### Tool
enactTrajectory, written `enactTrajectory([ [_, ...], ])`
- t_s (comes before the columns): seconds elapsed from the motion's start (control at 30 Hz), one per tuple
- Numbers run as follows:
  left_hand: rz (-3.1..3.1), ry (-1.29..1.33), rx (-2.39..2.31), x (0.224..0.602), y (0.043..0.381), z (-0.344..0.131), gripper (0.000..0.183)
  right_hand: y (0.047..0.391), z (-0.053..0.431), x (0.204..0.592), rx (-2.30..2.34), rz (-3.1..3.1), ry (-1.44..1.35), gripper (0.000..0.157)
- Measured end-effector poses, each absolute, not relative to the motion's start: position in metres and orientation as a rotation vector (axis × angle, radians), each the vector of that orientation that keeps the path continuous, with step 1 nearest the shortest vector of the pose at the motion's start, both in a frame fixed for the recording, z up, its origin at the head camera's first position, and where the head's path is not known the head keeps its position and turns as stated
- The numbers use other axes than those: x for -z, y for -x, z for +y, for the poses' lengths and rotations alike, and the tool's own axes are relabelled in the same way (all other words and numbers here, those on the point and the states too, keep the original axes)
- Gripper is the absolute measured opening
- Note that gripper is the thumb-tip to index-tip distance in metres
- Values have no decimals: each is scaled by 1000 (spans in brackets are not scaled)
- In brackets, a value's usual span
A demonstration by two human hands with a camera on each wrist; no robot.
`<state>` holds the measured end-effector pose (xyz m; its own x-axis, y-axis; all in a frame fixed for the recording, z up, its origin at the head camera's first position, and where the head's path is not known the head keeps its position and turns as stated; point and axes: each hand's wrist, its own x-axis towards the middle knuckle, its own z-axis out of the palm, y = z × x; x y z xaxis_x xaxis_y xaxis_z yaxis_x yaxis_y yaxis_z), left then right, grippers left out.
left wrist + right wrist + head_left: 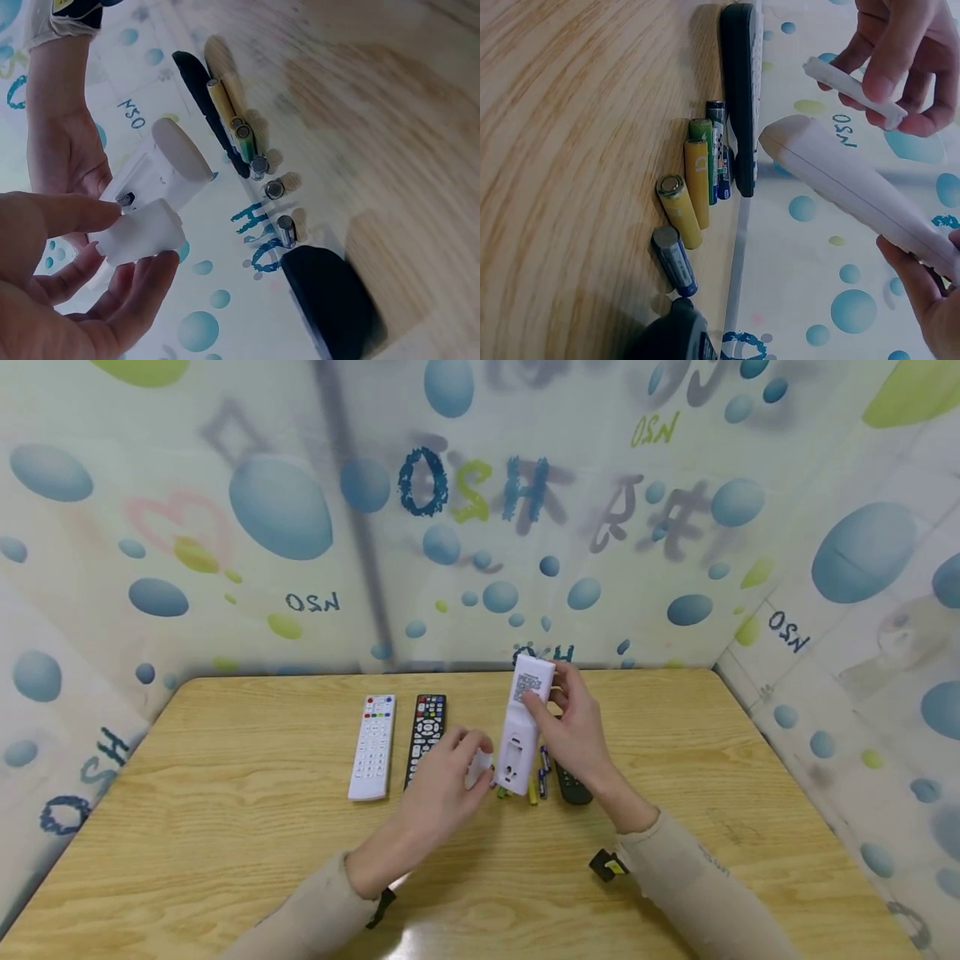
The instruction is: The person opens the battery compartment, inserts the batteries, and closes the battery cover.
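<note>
Firstly, left hand [442,777]: fingers pinching one white cover [142,234]. Beyond, right hand [579,731]: fingers gripping one white remote [519,725], back showing, compartment [513,753] uncovered, above the table [247,793]; probably light, stiff, smooth plastic, best held by its long edges.

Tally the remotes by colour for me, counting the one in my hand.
White: 2, the held remote and the white remote lying down
Black: 2, the black remote on the left and the black remote on the right
Total: 4
</note>
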<state>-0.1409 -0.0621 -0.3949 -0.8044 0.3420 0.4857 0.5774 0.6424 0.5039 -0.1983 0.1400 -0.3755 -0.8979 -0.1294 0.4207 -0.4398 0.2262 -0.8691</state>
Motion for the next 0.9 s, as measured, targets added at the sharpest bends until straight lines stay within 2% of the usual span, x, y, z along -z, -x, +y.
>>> enactTrajectory([
  [0.37, -2684, 757, 826, 397, 138, -70, 28, 201, 144, 375, -1713, -2265, -474, 45],
  [0.9, -2941, 972, 580, 401, 134, -77, 23, 202, 147, 369, -1750, -2336, -404, 46],
])
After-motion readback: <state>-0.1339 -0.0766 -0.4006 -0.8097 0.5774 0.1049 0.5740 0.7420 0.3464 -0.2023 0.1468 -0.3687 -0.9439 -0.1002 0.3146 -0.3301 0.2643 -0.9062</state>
